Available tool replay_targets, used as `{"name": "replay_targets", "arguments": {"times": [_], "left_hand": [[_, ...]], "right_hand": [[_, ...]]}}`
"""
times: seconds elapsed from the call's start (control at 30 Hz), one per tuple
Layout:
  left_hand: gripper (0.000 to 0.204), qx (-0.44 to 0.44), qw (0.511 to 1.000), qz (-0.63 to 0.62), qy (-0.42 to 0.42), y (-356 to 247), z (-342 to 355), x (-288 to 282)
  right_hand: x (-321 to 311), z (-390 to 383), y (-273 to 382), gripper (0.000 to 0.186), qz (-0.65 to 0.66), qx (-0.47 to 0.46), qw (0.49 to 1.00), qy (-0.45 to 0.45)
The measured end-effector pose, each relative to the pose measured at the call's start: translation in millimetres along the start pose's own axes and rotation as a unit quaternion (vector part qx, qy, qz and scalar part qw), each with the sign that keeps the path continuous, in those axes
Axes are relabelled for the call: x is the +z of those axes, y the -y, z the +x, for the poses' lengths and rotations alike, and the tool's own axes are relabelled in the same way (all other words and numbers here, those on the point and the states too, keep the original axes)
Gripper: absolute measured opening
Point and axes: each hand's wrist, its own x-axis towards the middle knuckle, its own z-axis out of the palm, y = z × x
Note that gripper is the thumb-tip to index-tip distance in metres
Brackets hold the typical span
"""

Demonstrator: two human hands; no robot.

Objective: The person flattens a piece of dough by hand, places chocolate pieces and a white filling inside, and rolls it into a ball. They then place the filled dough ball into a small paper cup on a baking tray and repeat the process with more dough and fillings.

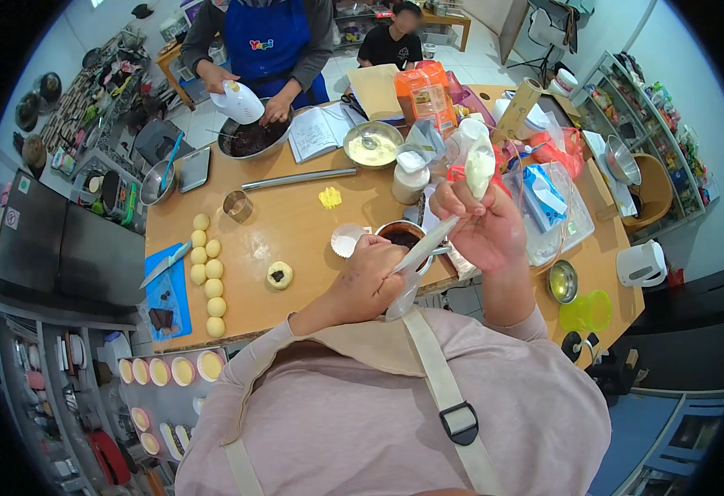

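Note:
A clear piping bag (479, 169) with pale cream in one end is stretched between my two hands above the table's front edge. My right hand (486, 227) is closed round it just below the cream, which points upward. Lower and to the left, my left hand (366, 277) grips the slack, narrow part of the bag, and its loose end hangs below my fingers. Beneath my hands, partly hidden, is a pot (402, 234) of dark brown filling. White paper liners (346, 240) sit beside my left hand. Farther left lies a flattened dough round (279, 275) with dark filling at its centre.
Several dough balls (215, 288) line the left side by a blue board (178, 314) with a knife (165, 264). Across the table a person (264, 50) holds a white mixer (238, 103) over a bowl (254, 147). Bags and an electric kettle (641, 264) are rightward.

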Motion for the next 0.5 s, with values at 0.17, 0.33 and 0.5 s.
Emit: {"name": "replay_targets", "arguments": {"times": [0.17,0.33,0.5], "left_hand": [[0.027,-0.009,1.0,0.004,0.023,1,2,0],[0.029,-0.033,0.999,0.006,0.035,8,-4,-4],[0.048,-0.027,0.994,0.103,-0.02,28,-18,-19]], "right_hand": [[-5,-1,8,0.021,-0.018,-0.02,1.0,-0.01],[-3,10,1,0.022,-0.071,-0.034,0.997,0.012],[7,4,17,0.015,-0.147,-0.07,0.987,0.014]]}}
